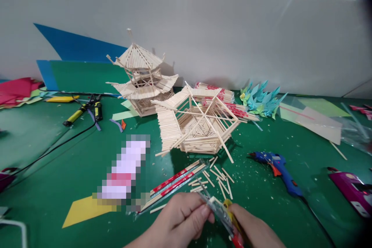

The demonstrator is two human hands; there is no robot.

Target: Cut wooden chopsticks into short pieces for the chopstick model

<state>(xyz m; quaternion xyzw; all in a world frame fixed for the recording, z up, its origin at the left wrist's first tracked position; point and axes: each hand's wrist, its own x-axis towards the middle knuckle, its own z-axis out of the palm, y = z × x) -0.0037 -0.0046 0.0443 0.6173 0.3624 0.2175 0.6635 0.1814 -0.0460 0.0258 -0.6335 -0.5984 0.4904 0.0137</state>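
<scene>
My left hand [188,217] is closed, thumb and fingertips pinching the clear plastic wrapper [221,214] of a red-printed chopstick packet near the bottom of the head view. Beside it, my right hand [255,224] is closed around a yellow-handled tool [228,204]; its working end is hidden. A pale stick end shows at the wrapper's mouth. Just beyond my hands lie short cut stick pieces [222,180] and wrapped chopsticks [177,182]. Behind these stands a partly roofed stick frame [171,128], its one slatted side on the left and long sticks crossing over its top.
A tiered stick pagoda [142,81] stands behind left. Chopstick packets [223,95] and blue folded paper [261,99] lie at the back. A blue glue gun [276,166] with a cord is at right, yellow-black pliers [87,110] at left, a blurred rectangle [124,170] nearer.
</scene>
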